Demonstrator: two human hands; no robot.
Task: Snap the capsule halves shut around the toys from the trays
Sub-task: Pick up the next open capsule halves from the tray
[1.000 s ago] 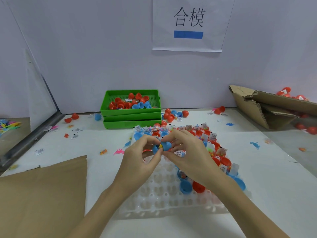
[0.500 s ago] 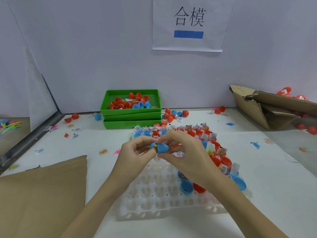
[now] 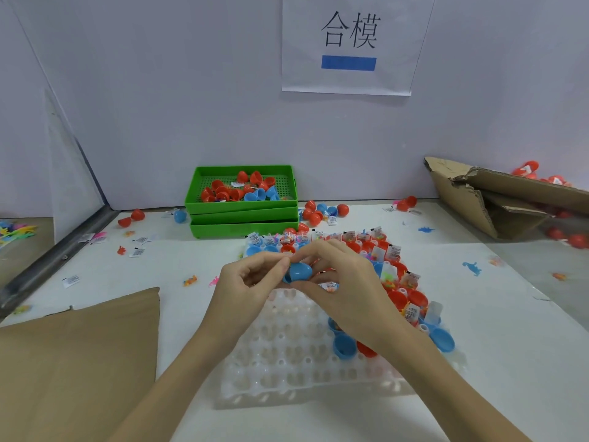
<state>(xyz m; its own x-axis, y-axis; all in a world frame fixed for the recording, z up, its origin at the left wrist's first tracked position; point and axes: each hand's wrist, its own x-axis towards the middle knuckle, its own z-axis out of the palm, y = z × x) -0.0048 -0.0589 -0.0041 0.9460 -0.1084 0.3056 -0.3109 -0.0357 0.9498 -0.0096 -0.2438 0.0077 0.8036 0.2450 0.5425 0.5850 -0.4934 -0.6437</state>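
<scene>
Two hands (image 3: 306, 282) around blue capsule (image 3: 298, 272)

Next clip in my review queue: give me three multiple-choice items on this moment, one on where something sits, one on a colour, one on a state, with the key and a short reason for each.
1. Where do the stacked green trays stand?
A. at the back of the table, against the wall
B. on the brown cardboard at the left
C. inside the torn box at the right

2. What colour is the capsule held between the hands?
A. red
B. blue
C. green

3. What state are the near-left pockets of the clear blister tray in?
A. each holds a red half
B. covered by paper slips
C. empty

Key:
1 A, the trays sit by the wall behind the blister tray.
2 B, the shell pinched by the left hand and the right hand is blue.
3 C, only bare clear pockets show there; filled ones lie to the right and far side.
</scene>
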